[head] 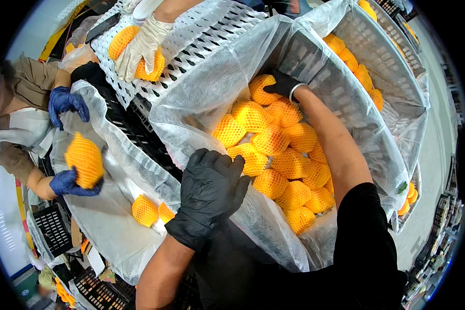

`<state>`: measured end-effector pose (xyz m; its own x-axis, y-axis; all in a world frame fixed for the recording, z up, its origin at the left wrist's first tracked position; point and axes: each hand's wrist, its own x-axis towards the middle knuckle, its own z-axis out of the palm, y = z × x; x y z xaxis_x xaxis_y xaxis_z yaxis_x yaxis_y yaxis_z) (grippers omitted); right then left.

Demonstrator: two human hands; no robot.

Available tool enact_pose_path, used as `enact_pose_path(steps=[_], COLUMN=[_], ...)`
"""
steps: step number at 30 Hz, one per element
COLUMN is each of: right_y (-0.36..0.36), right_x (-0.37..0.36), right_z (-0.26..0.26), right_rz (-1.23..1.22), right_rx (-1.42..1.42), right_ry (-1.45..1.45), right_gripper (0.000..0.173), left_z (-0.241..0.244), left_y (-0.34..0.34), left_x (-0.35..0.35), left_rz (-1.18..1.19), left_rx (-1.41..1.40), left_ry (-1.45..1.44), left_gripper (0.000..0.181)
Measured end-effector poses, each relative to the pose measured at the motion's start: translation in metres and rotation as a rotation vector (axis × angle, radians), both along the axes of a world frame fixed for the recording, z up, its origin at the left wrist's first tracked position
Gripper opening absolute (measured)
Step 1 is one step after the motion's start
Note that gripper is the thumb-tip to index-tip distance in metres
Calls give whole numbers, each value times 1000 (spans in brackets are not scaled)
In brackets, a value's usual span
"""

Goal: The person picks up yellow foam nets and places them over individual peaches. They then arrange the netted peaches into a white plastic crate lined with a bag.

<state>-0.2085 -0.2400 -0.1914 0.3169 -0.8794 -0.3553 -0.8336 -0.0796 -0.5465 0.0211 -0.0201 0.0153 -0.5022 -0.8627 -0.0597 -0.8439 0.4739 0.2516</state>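
My right hand [283, 84], in a black glove, reaches deep into a crate lined with thin white fabric [201, 100]. Its fingers grip a fruit in a yellow foam net [262, 90] at the far end of the layer. Several more netted fruits [290, 162] lie packed together there, with orange skin showing through some nets. Over the crate's left rim is my black-gloved left hand [213, 192], back upward and fingers curled; its palm side is hidden, so whether it grips the liner cannot be told.
Left, a person's blue-gloved hand [75, 184] supports a netted fruit [84, 161] above another lined crate [112, 232]. At the top, a white-gloved hand [143, 50] holds netted fruit [124, 40] on white foam netting [201, 35]. More lined crates [395, 73] stand to the right.
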Motion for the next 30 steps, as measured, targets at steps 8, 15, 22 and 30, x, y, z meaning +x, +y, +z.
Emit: enact_pose_path(steps=[8, 15, 22, 30], right_y=[-2, 23, 28, 32], right_x=[19, 19, 11, 0], right_z=[15, 18, 0, 138], right_rz=[51, -110, -165, -184], right_rx=[-57, -236, -270, -1183], right_ry=[353, 196, 215, 42], right_gripper=[52, 43, 46, 17], left_z=[-1, 0, -1, 1], left_y=[-1, 2, -2, 0], left_x=[-1, 3, -3, -1], left_rz=[-3, -1, -44, -36], left_rx=[-6, -36, -25, -25], left_ry=[31, 30, 39, 31], left_gripper=[32, 32, 31, 29])
